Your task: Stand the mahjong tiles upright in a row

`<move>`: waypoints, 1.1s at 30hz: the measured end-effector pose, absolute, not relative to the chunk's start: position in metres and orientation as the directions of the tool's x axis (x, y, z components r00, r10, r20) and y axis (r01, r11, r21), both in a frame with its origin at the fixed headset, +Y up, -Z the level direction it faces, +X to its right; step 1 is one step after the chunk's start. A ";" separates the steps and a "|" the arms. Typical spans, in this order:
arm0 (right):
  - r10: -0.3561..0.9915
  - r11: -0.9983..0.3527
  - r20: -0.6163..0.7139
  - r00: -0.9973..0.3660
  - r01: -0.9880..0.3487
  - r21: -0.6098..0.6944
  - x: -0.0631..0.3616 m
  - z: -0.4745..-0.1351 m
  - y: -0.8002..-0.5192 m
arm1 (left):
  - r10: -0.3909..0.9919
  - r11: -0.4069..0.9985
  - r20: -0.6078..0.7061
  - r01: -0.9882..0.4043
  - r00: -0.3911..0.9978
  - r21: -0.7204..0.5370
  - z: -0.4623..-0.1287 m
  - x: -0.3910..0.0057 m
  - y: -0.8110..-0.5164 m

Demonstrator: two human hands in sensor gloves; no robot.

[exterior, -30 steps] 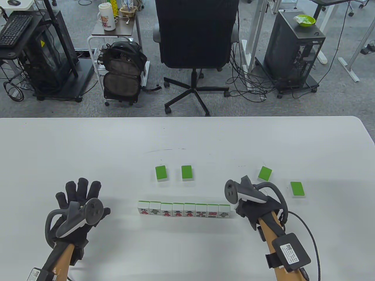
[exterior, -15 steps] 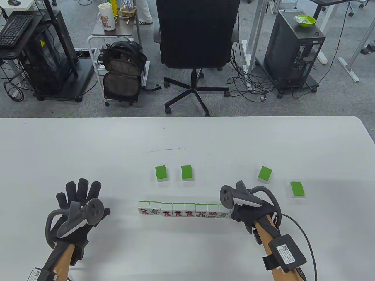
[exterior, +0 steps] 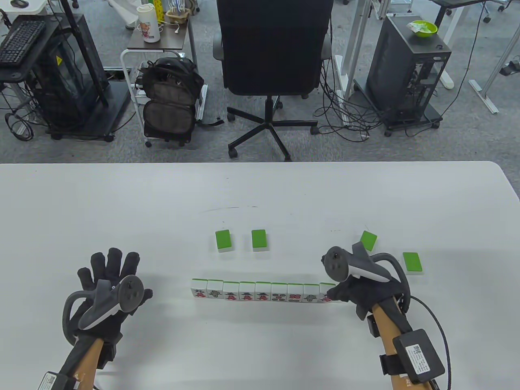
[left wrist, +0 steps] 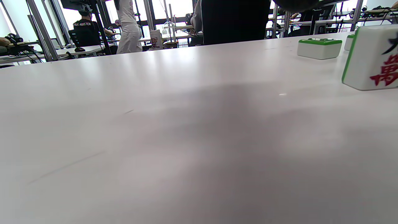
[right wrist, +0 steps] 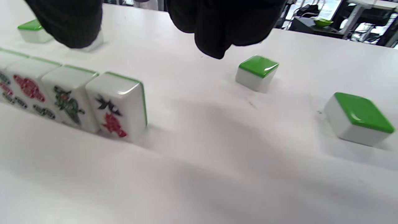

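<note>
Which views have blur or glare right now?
Table view: sharp, evenly lit, soft shadow under the left hand. Left wrist view: window glare across the table, and the nearest standing tile is cut off by the frame edge. Right wrist view: motion blur, worst along the row of tiles; the fingers are dark and featureless.

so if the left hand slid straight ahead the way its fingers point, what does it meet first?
Probably nothing. The left hand lies flat, fingers spread toward the far table edge. The upright row and the flat green tiles sit off to its right; bare table lies ahead.
</note>
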State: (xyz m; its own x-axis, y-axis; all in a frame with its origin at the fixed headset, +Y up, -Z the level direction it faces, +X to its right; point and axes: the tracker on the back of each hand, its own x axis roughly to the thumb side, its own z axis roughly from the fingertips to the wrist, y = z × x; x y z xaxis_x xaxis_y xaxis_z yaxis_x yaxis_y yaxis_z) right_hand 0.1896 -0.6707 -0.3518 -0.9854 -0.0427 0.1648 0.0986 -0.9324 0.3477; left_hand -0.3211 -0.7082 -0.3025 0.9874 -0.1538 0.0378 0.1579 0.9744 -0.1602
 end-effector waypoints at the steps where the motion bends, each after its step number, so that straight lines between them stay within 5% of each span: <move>1: -0.042 -0.939 0.139 -0.989 0.087 0.334 0.194 -0.354 -0.669 | -0.155 0.974 0.038 0.159 0.987 -0.160 -0.303 -0.321 -0.708; 7: -0.141 -0.970 -0.108 -0.984 0.116 0.214 0.210 -0.387 -0.695 | -0.157 0.974 0.040 0.161 0.987 -0.161 -0.303 -0.321 -0.709; 14: -0.187 -0.936 -0.313 -0.931 0.073 0.343 0.216 -0.429 -0.752 | -0.156 0.975 0.042 0.161 0.987 -0.154 -0.302 -0.321 -0.709; 23: -0.209 -0.938 -0.316 -0.926 0.098 0.333 0.220 -0.439 -0.772 | -0.162 0.971 0.040 0.166 0.986 -0.169 -0.303 -0.321 -0.712; 28: -0.254 -0.953 -0.308 -0.917 0.184 0.239 0.219 -0.433 -0.760 | -0.154 0.971 0.030 0.157 0.988 -0.178 -0.303 -0.322 -0.712; 33: -0.178 -0.970 -0.232 -0.956 0.131 0.204 0.223 -0.418 -0.740 | -0.142 0.973 0.024 0.144 0.990 -0.179 -0.304 -0.324 -0.712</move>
